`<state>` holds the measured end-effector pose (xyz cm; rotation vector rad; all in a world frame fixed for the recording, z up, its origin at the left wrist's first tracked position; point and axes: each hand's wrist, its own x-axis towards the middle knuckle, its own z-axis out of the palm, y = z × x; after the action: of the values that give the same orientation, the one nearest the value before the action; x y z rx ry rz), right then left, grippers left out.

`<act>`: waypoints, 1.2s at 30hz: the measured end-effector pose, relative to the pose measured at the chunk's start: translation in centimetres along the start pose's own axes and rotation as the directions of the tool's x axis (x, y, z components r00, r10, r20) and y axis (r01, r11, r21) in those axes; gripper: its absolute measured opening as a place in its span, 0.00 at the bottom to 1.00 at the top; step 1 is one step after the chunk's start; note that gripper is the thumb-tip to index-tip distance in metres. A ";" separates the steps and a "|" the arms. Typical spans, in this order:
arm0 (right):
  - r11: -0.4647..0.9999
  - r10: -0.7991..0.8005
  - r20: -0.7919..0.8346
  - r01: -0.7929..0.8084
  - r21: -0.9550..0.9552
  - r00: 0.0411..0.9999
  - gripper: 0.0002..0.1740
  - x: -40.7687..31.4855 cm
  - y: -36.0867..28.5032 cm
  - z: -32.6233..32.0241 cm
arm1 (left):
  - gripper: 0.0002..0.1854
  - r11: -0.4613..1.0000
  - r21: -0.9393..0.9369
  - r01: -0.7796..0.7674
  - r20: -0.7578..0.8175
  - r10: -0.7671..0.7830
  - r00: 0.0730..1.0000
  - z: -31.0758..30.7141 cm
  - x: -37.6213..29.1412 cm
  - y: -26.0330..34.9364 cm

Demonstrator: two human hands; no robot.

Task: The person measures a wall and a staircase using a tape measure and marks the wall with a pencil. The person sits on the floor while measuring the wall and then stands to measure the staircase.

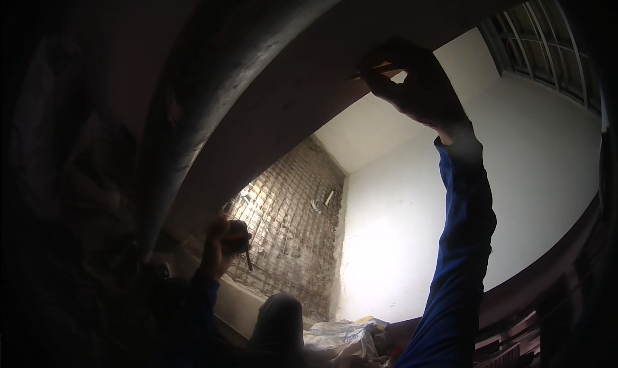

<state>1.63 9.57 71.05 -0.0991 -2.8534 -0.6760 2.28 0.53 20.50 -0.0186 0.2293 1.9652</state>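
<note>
My right hand (410, 80), at the end of a blue sleeve, is raised at the upper middle of the head view. Between its fingers is a thin pencil-like stick (386, 69), its tip at a dark flat surface (289, 97). Lower down on the left, my left hand (215, 252) grips a dark, rounded case (235, 237) that looks like a tape measure. A short strap hangs from the case. In this dim light I cannot tell whether any tape is drawn out.
A thick pipe (227, 83) curves along the left of the dark surface. Beyond lie a floor with a metal mesh (285, 223), a brightly lit white wall (391, 233) and a barred window (545, 44). Printed plastic sacks (345, 336) lie beside my knee (279, 319).
</note>
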 end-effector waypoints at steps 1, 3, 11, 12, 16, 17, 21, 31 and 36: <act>1.000 0.003 0.014 -0.003 -0.007 1.000 0.12 0.0 0.0 0.0 | 0.22 1.000 -0.003 0.001 0.010 -0.001 1.000 0.0 0.0 0.0; 1.000 0.009 0.020 -0.008 -0.029 1.000 0.14 0.0 -0.1 -0.1 | 0.22 1.000 -0.002 -0.018 0.041 0.018 0.999 0.0 0.1 -0.1; 0.999 0.051 -0.018 -0.052 -0.013 0.999 0.12 -0.4 0.0 0.1 | 0.23 0.999 -0.048 0.022 0.040 -0.020 0.999 -1.0 0.7 -0.7; 0.999 0.052 -0.018 -0.052 -0.004 0.998 0.11 -0.4 0.1 0.1 | 0.23 0.999 -0.044 0.017 0.035 -0.015 0.999 -1.1 0.7 -0.7; 1.000 -0.008 -0.010 0.008 -0.030 1.000 0.12 -0.9 0.3 0.0 | 0.23 0.999 -0.048 -0.001 0.032 0.002 0.999 -1.1 0.6 -1.3; 0.998 -0.038 -0.004 0.037 -0.051 0.999 0.12 -1.0 0.4 -0.1 | 0.23 0.999 -0.048 0.003 0.024 -0.002 1.000 -1.1 0.5 -1.3; 0.997 -0.027 0.028 0.029 -0.071 0.999 0.12 -1.2 0.5 -0.2 | 0.23 0.999 -0.045 -0.013 0.047 0.015 0.999 -1.0 0.3 -1.3; 0.964 0.014 -0.078 0.007 0.266 0.997 0.12 -2.0 -0.1 -0.8 | 0.21 1.000 0.004 0.000 0.112 -0.001 0.994 0.1 -0.9 -1.2; 0.692 0.230 -0.175 -0.035 0.721 0.957 0.17 -9.1 -3.0 3.8 | 0.27 0.993 -0.109 0.052 0.180 -0.032 0.983 0.7 -2.8 -0.3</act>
<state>9.53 8.46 64.50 -0.0873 -2.6022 0.4573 3.69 -1.76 21.45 0.0776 0.0005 1.9223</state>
